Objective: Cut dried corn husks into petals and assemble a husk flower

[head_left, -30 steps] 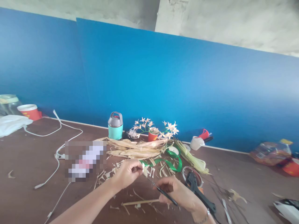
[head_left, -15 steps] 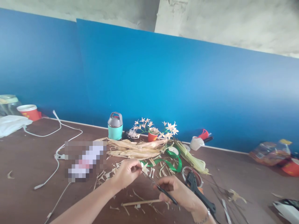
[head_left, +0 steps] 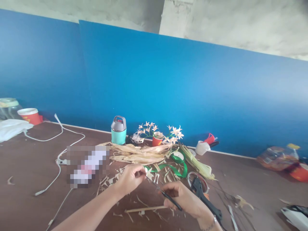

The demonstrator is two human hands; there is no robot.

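Note:
My left hand (head_left: 132,178) is closed in a pinch on a small pale piece of husk (head_left: 146,170), mostly hidden by my fingertips. My right hand (head_left: 181,196) grips slim black-handled scissors (head_left: 171,200), seen nearly edge-on. Their thin metal blades point up and left, with the tips at the fingertips of my left hand. Whether the blades touch the piece I cannot tell. Husk scraps (head_left: 107,182) lie scattered around and beneath both hands. A thin pale stick (head_left: 145,209) lies below them on the brown table (head_left: 96,217).
Dried corn husks (head_left: 139,158), green ribbon (head_left: 184,168) and a greenish husk bundle (head_left: 198,163) lie beyond my hands. Behind stand a teal flask (head_left: 118,136) and a red cup (head_left: 157,141) among pale flowers (head_left: 174,134). A black glue gun (head_left: 206,201) and tape roll (head_left: 204,183) flank my right wrist.

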